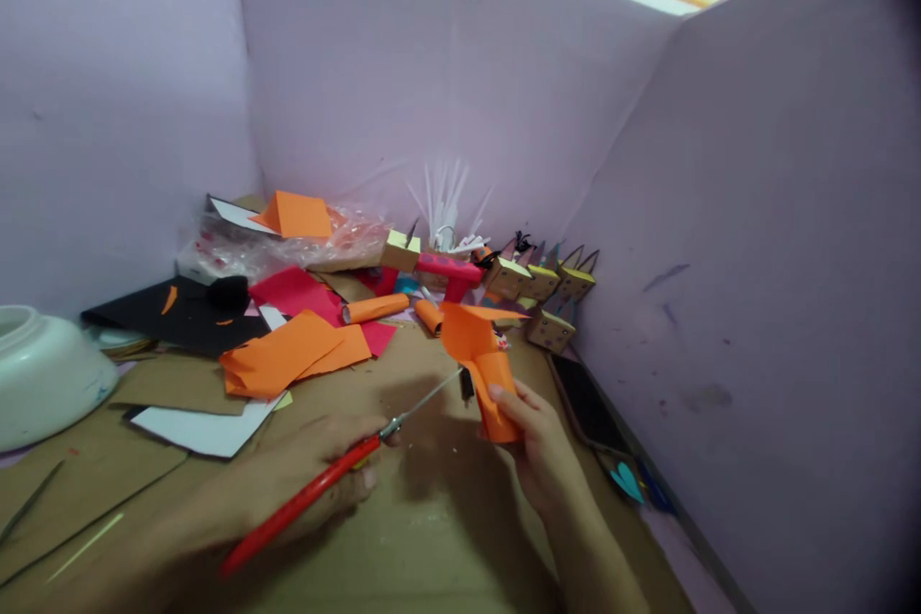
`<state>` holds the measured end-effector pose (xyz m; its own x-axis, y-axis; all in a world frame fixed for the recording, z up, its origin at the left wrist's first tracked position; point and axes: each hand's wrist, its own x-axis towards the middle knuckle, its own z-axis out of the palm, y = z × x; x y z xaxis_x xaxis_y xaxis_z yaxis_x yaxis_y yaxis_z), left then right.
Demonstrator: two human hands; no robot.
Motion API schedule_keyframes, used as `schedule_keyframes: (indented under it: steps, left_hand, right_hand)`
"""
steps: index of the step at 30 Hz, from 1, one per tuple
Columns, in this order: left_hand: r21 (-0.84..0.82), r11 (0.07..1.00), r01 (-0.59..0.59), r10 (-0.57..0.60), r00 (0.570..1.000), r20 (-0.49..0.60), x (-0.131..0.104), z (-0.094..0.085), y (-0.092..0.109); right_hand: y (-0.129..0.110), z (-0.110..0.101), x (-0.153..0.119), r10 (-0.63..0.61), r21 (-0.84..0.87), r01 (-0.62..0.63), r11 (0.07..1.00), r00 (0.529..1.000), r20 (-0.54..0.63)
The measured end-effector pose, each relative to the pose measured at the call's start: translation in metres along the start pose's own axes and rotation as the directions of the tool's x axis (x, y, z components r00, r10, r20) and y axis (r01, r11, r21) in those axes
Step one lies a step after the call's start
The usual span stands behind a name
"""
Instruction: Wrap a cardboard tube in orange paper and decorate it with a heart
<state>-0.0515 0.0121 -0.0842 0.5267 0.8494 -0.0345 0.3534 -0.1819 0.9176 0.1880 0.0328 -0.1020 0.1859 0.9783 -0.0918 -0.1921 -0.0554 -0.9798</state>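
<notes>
My left hand (323,470) is closed around red-handled scissors (309,504), seen nearly edge-on. Their thin metal blade points right, and its tip reaches the orange paper piece (496,384); whether it touches the paper, I cannot tell. My right hand (539,441) grips that piece from the right, thumb in front. The paper is curled into a tube below, with a pointed flap sticking out at the top. A small dark part (466,386) shows at its left side. Both hands are above the brown cardboard surface (417,537).
Orange sheets (288,355), black paper (179,317) and an orange roll (375,308) lie at the left and back. A white pot (50,384) stands far left. Yellow box figures (553,330) and a phone (591,403) are along the right wall (755,259).
</notes>
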Motion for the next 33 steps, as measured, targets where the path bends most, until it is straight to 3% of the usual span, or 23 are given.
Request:
schedule_keyframes:
  steps: [3, 6, 8, 10, 12, 15, 17, 18, 21, 26, 30, 33]
  left_hand:
    - [-0.071, 0.981, 0.182, -0.169, 0.974, 0.153, 0.000, -0.001, 0.000]
    - [-0.171, 0.940, 0.296, -0.275, 0.952, 0.134, -0.001, 0.000, -0.002]
    - [-0.237, 0.931, 0.279, -0.256, 0.959, 0.124, 0.000, 0.001, -0.004]
    - [-0.341, 0.918, 0.202, -0.167, 0.977, 0.130, 0.002, 0.003, -0.006]
    - [-0.464, 0.882, 0.086, -0.027, 0.991, 0.132, 0.005, 0.005, -0.006]
    - [-0.588, 0.807, -0.049, 0.100, 0.993, 0.055, 0.008, 0.013, -0.004]
    - [-0.599, 0.796, -0.090, 0.058, 0.996, -0.073, 0.009, 0.021, -0.001]
    - [-0.587, 0.804, -0.097, 0.012, 0.989, -0.147, 0.010, 0.025, 0.000]
    - [-0.510, 0.856, -0.087, -0.091, 0.945, -0.314, 0.013, 0.041, 0.004]
    - [-0.540, 0.834, -0.110, -0.169, 0.882, -0.441, 0.019, 0.057, 0.002]
    - [-0.652, 0.745, -0.140, -0.215, 0.875, -0.433, 0.023, 0.058, 0.000]
    - [-0.725, 0.675, -0.138, -0.250, 0.882, -0.400, 0.027, 0.055, 0.000]
  right_hand:
    - [0.002, -0.011, 0.008, -0.175, -0.301, 0.132, 0.944, 0.977, -0.122]
    - [0.005, -0.015, 0.010, -0.375, -0.561, 0.213, 0.800, 0.907, -0.190]
    - [0.006, -0.015, 0.009, -0.441, -0.607, 0.250, 0.754, 0.878, -0.186]
    - [0.009, -0.014, 0.007, -0.548, -0.628, 0.339, 0.701, 0.819, -0.170]
    - [0.011, -0.013, 0.005, -0.694, -0.678, 0.461, 0.573, 0.712, -0.102]
    - [0.014, -0.013, 0.003, -0.886, -0.765, 0.585, 0.270, 0.463, 0.041]
    - [0.015, -0.012, 0.001, -0.937, -0.787, 0.608, 0.107, 0.326, 0.125]
    - [0.016, -0.011, -0.001, -0.945, -0.789, 0.611, 0.058, 0.288, 0.154]
    - [0.021, -0.003, -0.009, -0.939, -0.789, 0.614, -0.025, 0.257, 0.230]
    - [0.034, 0.014, -0.022, -0.884, -0.697, 0.694, -0.182, 0.196, 0.425]
    - [0.042, 0.024, -0.026, -0.833, -0.635, 0.732, -0.246, 0.176, 0.525]
    - [0.043, 0.028, -0.028, -0.840, -0.630, 0.755, -0.183, 0.213, 0.499]
